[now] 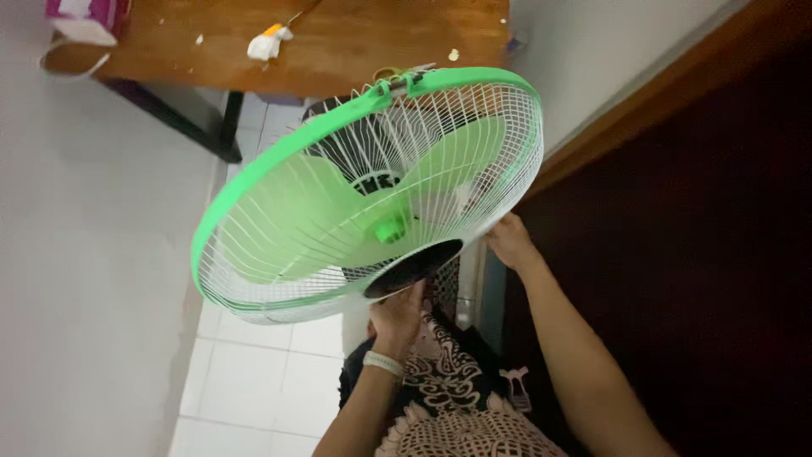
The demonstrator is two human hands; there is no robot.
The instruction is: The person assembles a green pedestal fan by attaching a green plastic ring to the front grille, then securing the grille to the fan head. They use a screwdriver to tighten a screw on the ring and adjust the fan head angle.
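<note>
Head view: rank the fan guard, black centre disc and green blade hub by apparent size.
1. Fan guard, held by left hand and right hand.
2. Black centre disc.
3. Green blade hub.

A: Where is there room to pass?

B: Mostly low on the left, over the white tiled floor beside the pale wall. That strip is open below the fan.

A: And what blocks the middle?

B: The fan's green-rimmed wire cage fills it, tilted, with the left hand at its dark hub and the right hand on its lower right rim.

A: Above it?

B: The wooden counter sits just behind the cage's top edge, its black leg reaching the floor. To the right, the dark door and brown frame close that side off.
</note>
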